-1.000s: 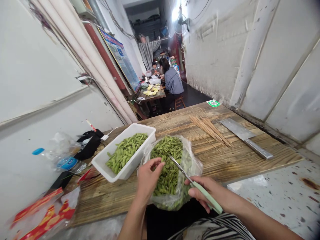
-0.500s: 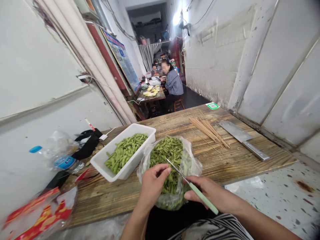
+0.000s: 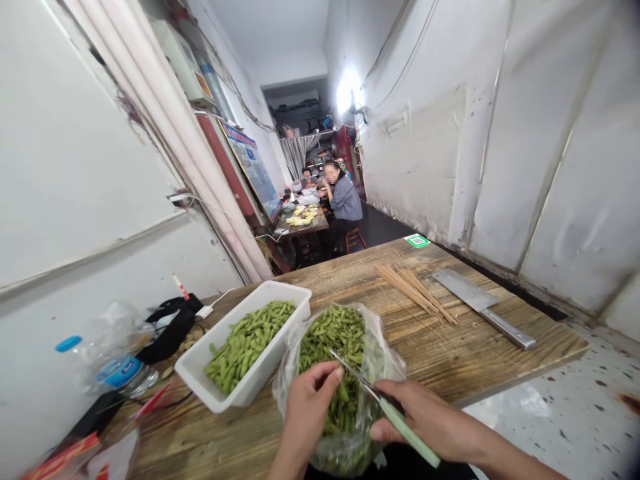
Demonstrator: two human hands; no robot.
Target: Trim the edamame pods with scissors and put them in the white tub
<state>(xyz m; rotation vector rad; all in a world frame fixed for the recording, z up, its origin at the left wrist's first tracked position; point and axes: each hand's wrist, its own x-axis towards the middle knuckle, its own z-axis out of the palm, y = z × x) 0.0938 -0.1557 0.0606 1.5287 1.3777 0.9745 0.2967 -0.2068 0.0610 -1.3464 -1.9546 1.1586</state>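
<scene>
My right hand (image 3: 417,413) grips a pair of scissors (image 3: 405,427) with a pale green handle, its blades pointing up and left over a clear plastic bag (image 3: 383,363). Green edamame pods (image 3: 333,333) fill the bag. Beside the scissor tips, my left hand (image 3: 313,403) is closed in a pinch above the bag; whatever lies between thumb and finger is hidden. To the left of the bag stands a white plastic tub (image 3: 187,367) partly filled with more edamame pods (image 3: 250,343).
On the wooden table (image 3: 345,280) lie a bundle of thin wooden skewers (image 3: 417,293) and a cleaver (image 3: 480,303) to the right. A plastic water bottle (image 3: 123,373) lies at the left, above red packaging (image 3: 65,460). A seated person (image 3: 345,200) is at a farther table.
The camera view has tilted up, so the table and its things sit lower in the picture. Both hands keep nearly the same pose over the bag. The seated person's hand has risen toward the face.
</scene>
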